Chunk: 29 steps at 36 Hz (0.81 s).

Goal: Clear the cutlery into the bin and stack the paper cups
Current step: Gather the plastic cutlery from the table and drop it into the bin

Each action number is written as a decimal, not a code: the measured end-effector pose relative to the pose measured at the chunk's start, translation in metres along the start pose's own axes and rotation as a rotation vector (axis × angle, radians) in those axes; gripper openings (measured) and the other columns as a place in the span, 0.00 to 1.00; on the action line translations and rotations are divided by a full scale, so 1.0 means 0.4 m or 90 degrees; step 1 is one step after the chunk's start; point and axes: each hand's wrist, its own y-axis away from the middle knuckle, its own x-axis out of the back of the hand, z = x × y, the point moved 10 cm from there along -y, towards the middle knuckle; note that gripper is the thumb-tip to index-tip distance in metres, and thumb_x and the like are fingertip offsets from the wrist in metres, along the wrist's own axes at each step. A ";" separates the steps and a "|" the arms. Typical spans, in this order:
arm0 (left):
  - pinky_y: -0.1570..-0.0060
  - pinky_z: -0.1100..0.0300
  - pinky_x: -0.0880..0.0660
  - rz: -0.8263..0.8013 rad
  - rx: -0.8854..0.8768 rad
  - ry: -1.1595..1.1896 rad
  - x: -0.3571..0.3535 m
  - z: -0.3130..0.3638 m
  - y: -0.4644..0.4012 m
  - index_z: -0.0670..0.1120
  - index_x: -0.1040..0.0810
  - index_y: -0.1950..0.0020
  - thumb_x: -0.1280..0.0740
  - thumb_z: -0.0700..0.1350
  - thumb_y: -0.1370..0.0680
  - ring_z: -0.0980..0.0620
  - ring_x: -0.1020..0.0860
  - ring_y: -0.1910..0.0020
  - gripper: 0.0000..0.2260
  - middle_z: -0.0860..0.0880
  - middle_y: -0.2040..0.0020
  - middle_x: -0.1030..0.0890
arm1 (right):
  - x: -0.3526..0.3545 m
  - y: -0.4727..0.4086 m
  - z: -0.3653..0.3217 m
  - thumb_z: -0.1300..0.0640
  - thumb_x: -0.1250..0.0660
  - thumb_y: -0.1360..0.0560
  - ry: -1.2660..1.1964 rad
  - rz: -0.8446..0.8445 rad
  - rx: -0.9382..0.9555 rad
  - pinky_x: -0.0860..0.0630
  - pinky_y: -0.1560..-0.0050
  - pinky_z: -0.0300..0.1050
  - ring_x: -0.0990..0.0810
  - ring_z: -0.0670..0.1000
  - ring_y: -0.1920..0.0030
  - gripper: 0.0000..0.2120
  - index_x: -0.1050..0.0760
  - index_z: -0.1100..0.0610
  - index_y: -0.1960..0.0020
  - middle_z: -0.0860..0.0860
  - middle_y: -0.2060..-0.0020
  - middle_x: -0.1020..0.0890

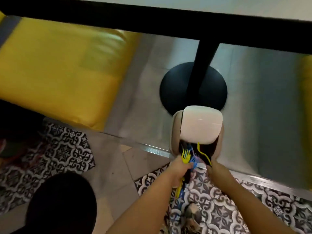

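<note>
A beige pedal bin [175, 130] stands on the floor with its white lid [200, 125] raised. My left hand [180, 169] grips a bundle of plastic cutlery [187, 157], yellow and blue forks among them, held at the bin's dark opening. My right hand [214, 168] is at the opening's near right edge, holding a single yellow utensil [204, 153] whose tip reaches into the bin. No paper cups are in view.
The table's black edge [168, 21] crosses the top, with its post and round black base [194, 86] just behind the bin. A yellow bench seat [59, 73] lies left. A dark round stool [60, 205] sits at the lower left. My foot [192, 215] stands on patterned tiles.
</note>
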 end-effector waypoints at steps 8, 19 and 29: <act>0.76 0.63 0.29 0.077 0.038 0.095 0.026 0.038 -0.108 0.38 0.26 0.55 0.39 0.38 0.19 0.51 0.29 0.75 0.07 0.42 0.66 0.25 | -0.021 -0.124 0.048 0.62 0.45 0.21 -0.317 -0.031 -0.157 0.34 0.68 0.43 0.32 0.53 0.72 0.10 0.30 0.63 0.60 0.60 0.67 0.26; 0.77 0.67 0.27 0.129 0.001 0.191 0.013 0.096 -0.145 0.39 0.29 0.58 0.41 0.36 0.19 0.58 0.27 0.82 0.08 0.47 0.77 0.24 | -0.014 -0.181 0.017 0.64 0.45 0.21 -0.871 0.000 -0.204 0.25 0.77 0.39 0.21 0.49 0.74 0.09 0.26 0.65 0.53 0.57 0.72 0.19; 0.47 0.57 0.27 0.183 -0.060 -0.040 0.050 0.113 0.009 0.40 0.29 0.34 0.41 0.41 0.19 0.47 0.23 0.46 0.14 0.42 0.41 0.23 | 0.019 -0.076 -0.064 0.64 0.45 0.20 -0.683 -0.008 -0.167 0.24 0.55 0.48 0.24 0.61 0.41 0.12 0.31 0.66 0.39 0.62 0.45 0.24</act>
